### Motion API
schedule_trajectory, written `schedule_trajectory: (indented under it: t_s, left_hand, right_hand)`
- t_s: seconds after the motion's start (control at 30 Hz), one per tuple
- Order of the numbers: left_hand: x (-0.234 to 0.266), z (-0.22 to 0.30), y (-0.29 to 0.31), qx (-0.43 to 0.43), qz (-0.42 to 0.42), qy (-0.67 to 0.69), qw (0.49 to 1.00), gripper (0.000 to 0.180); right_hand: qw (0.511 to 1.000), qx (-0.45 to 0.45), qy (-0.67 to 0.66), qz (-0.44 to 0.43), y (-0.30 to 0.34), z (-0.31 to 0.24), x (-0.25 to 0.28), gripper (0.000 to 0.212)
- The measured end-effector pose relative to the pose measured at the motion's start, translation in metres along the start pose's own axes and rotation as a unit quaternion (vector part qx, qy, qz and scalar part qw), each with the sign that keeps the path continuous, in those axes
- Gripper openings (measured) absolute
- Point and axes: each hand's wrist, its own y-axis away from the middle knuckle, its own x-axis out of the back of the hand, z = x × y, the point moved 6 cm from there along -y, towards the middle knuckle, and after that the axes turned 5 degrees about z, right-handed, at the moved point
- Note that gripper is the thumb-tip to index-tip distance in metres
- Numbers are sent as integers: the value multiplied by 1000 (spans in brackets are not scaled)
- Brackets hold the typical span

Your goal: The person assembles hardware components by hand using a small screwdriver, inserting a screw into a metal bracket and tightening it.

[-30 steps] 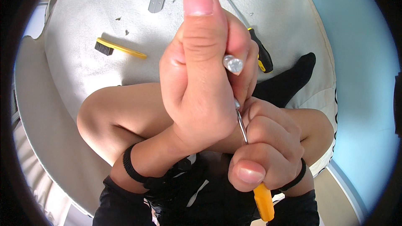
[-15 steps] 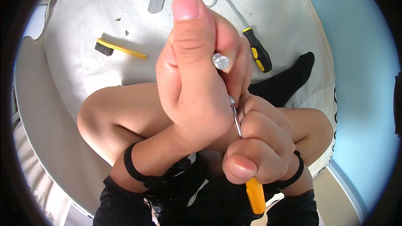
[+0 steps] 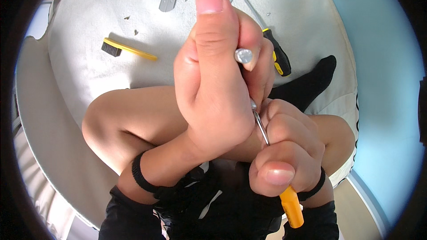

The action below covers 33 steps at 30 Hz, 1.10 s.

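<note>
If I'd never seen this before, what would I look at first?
Probably the big left hand in the middle, gripping a silvery piece. Below it, to the right, the right hand holds a yellow-handled tool. Then maybe the yellow brush at left on the pale cloth.

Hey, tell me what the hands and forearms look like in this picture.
The left hand and right hand are bare, with no gloves visible. Both thumbnails look short and unpolished. Behind the left one is a black, ribbed fabric band; behind the right, a similar black fabric band. They may be sleeve cuffs.
</note>
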Motion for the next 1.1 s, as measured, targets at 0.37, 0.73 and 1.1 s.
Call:
schedule_trajectory:
  t_s: [0.37, 0.73, 1.1]
  left_hand:
    - [0, 1, 0, 33, -27, 90, 995, 45]
    - [1, 4, 0, -13, -3, -15, 1000, 47]
    - [6, 6, 3, -24, 56, -19, 998, 47]
  right_hand:
    - [998, 18, 39, 43, 4, -1, -4, 42]
    - [999, -6, 48, -10, -1, -2, -4, 43]
    - [998, -16, 44, -32, 0, -2, -5, 34]
